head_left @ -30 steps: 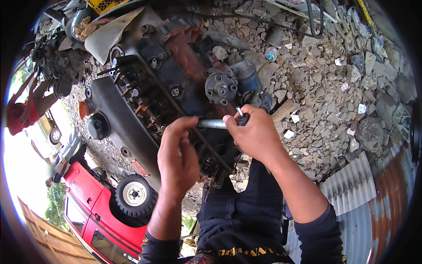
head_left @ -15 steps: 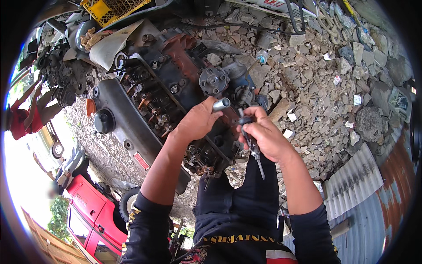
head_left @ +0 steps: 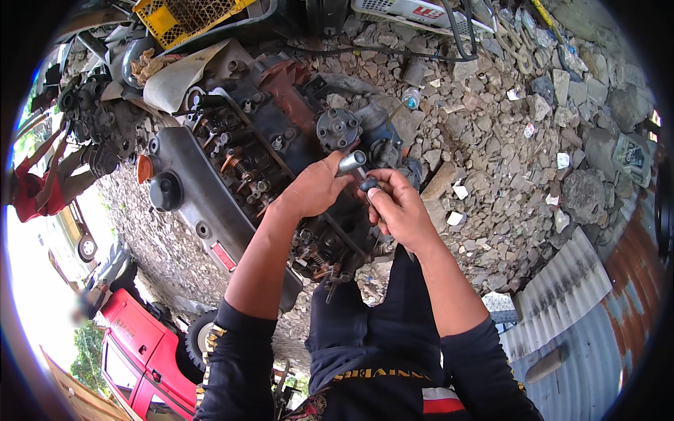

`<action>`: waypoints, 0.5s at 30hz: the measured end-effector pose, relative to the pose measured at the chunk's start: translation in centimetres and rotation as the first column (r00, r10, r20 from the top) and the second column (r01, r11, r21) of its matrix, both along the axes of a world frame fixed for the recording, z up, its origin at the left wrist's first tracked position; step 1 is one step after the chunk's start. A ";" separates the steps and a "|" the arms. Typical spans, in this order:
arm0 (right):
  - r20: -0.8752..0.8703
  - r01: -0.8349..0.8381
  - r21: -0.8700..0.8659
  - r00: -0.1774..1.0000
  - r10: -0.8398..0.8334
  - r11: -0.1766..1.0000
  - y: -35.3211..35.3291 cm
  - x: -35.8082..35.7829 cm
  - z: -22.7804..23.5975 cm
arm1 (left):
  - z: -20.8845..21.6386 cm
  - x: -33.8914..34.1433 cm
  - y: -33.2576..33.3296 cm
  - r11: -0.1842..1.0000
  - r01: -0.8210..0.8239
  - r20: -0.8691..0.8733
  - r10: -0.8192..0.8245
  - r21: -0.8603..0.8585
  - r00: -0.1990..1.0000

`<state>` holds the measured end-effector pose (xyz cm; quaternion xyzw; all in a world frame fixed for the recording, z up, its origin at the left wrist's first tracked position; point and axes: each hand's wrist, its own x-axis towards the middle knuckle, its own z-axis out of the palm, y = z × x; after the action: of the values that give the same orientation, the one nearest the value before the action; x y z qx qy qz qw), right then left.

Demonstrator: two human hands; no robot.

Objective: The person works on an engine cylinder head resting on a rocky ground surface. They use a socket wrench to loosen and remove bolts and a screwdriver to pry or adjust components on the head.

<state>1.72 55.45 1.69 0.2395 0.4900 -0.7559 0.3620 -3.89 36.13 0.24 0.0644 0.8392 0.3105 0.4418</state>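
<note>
My left hand (head_left: 314, 188) is closed around a silver metal tube (head_left: 351, 162), which looks like a deep socket, its hollow end facing up. Close beside it, my right hand (head_left: 401, 214) grips a slim metal tool (head_left: 368, 184) with a dark rounded end. The tool's end is at the tube; I cannot tell whether they are joined. My right fingers hide most of the tool. Both hands are above an engine (head_left: 277, 133) with exposed rocker arms (head_left: 242, 168). A round grey bolted hub (head_left: 338, 129) sits just beyond my left hand.
A grey valve cover (head_left: 193, 203) lies along the engine's left side. Broken stones cover the ground (head_left: 484, 161) to the right. Corrugated metal sheets (head_left: 569, 316) lie at lower right. Yellow (head_left: 184, 17) and white (head_left: 414, 12) crates stand at the far side. A red vehicle (head_left: 144, 344) is at lower left.
My right hand has moved left, bringing the tool up to the tube. The tool's long thin tip, plainly seen before, is now mostly hidden. My left hand has barely shifted.
</note>
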 end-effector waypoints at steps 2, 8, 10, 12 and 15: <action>0.014 0.028 -0.089 1.000 -0.027 0.996 0.3 -0.1 -0.6 | 0.1 0.0 -0.1 0.999 -0.018 -0.008 0.018 0.028 1.000; 0.065 0.137 -0.363 0.991 -0.121 0.922 0.1 -1.4 -2.6 | -0.2 0.0 -0.1 0.993 -0.100 0.001 0.100 0.064 0.995; 0.072 0.125 -0.356 0.992 -0.106 0.926 -0.1 -1.9 -3.1 | -0.4 -0.2 -0.3 0.990 -0.119 0.033 0.117 0.079 0.993; 0.051 -0.071 -0.303 0.995 0.091 0.950 0.9 -2.3 -3.3 | -0.4 -0.2 -0.1 0.992 -0.105 0.037 0.102 0.064 0.994; -0.033 -0.256 -0.062 0.966 0.255 0.965 1.3 -2.7 -3.5 | -0.2 0.4 0.7 0.996 -0.085 -0.008 0.085 0.011 0.996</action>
<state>-1.01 56.76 -1.85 0.1529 0.4963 -0.7215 0.4580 -3.50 36.83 0.08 0.0324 0.8415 0.3330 0.4242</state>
